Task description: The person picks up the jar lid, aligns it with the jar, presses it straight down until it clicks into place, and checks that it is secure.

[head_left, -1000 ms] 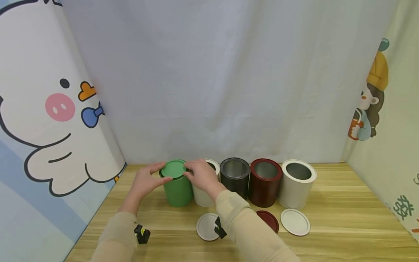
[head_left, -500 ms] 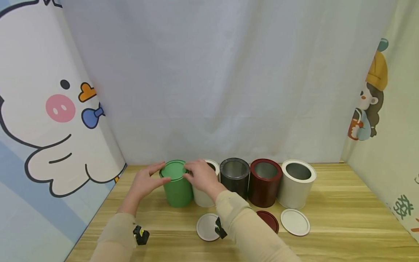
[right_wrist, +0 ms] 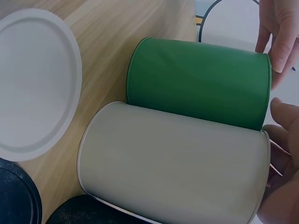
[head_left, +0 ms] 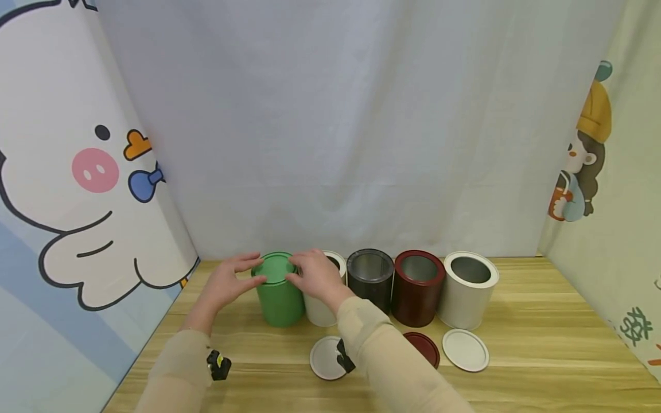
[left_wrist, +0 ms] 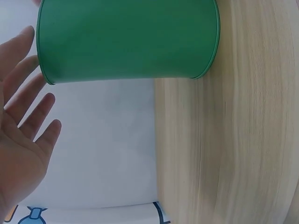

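At the left end of the row stands a green can (head_left: 280, 304), upright, with a green lid (head_left: 275, 267) lying level on its top. My left hand (head_left: 227, 282) is at the left of its rim, fingers spread and fairly straight; the left wrist view shows them beside the can's top edge. From the other side, my right hand (head_left: 317, 279) reaches over the neighbouring white can (right_wrist: 173, 161), its fingertips and thumb at the green lid's right edge. That hand partly hides the white can's mouth. Fingertip contact with the lid is hard to make out.
Rightward stand a black can (head_left: 369, 287), a dark red can (head_left: 417, 298) and another white can (head_left: 466, 301), all lidless. In front lie two white lids (head_left: 325, 358) (head_left: 466, 350), a dark red lid (head_left: 424, 349) and a black lid (right_wrist: 16, 196). A grey curtain (head_left: 330, 143) hangs behind.
The green lid's edge, showing a dark line a second ago, now lies flush with the can. The left hand has shifted slightly left; the right hand slightly up and left. Other cans stay put.
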`<move>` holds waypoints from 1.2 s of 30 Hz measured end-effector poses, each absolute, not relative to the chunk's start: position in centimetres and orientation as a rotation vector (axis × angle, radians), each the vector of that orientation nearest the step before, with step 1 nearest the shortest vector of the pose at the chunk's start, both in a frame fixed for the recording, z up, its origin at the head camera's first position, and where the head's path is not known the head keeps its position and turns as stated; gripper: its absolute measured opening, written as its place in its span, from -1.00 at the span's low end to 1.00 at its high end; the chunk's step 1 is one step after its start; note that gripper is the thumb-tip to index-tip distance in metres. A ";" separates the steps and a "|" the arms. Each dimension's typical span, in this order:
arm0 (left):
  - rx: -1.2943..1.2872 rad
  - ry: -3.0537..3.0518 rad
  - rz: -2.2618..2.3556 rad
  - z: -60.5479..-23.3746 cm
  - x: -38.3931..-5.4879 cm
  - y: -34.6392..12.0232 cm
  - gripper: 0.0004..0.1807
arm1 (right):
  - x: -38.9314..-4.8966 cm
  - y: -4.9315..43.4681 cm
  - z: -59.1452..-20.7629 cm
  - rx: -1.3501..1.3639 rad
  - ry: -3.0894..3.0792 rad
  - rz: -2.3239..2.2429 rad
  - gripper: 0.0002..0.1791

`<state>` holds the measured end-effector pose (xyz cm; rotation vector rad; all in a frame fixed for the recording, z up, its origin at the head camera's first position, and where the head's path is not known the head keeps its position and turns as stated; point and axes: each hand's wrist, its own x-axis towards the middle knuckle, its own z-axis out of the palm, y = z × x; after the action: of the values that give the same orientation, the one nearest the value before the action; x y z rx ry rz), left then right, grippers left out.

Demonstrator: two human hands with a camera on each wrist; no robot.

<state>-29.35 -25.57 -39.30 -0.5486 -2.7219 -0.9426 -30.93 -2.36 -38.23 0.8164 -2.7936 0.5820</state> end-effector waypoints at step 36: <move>-0.494 -2.785 -1.010 -39.5 -29.9 -25.4 -0.48 | -30.9 -3.5 -38.2 0.741 -2.868 0.440 -0.57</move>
<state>-29.93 -25.38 -39.54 -0.4940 -2.7850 -1.0103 -30.91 -3.47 -38.20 0.7413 -2.8678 0.4399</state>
